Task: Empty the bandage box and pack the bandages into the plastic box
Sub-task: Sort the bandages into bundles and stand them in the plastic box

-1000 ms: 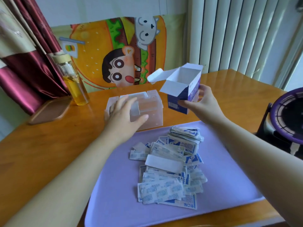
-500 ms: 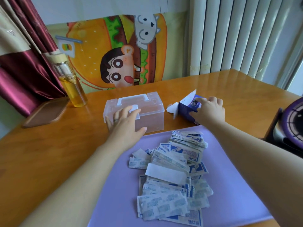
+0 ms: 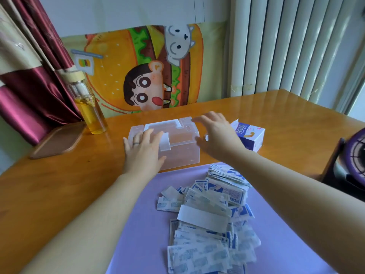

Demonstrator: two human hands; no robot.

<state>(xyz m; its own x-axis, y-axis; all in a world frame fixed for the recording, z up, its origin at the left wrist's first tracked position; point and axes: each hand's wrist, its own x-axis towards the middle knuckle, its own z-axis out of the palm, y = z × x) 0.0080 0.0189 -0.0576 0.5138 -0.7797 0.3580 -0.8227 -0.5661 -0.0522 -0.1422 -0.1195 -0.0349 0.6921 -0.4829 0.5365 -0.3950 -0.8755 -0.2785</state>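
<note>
A translucent plastic box [image 3: 177, 153] with its lid closed stands on the wooden table just beyond the purple mat. My left hand [image 3: 144, 153] rests on its left front, fingers spread over the lid and wall. My right hand [image 3: 215, 135] hovers with straight, spread fingers over the box's right end, slightly blurred. The blue and white bandage box [image 3: 250, 137] lies on its side on the table to the right of that hand, nothing holding it. A loose pile of wrapped bandages [image 3: 209, 218] covers the middle of the mat.
The purple mat [image 3: 138, 224] lies at the table's near edge. A glass bottle of yellow liquid [image 3: 89, 109] and a brown wooden tray [image 3: 57, 139] stand at the back left. A purple and black fan [image 3: 353, 155] sits at the right edge. Curtain and cartoon poster behind.
My right hand set the bandage box down on the table, let go of it and moved left over the plastic box. My left hand stayed on the plastic box.
</note>
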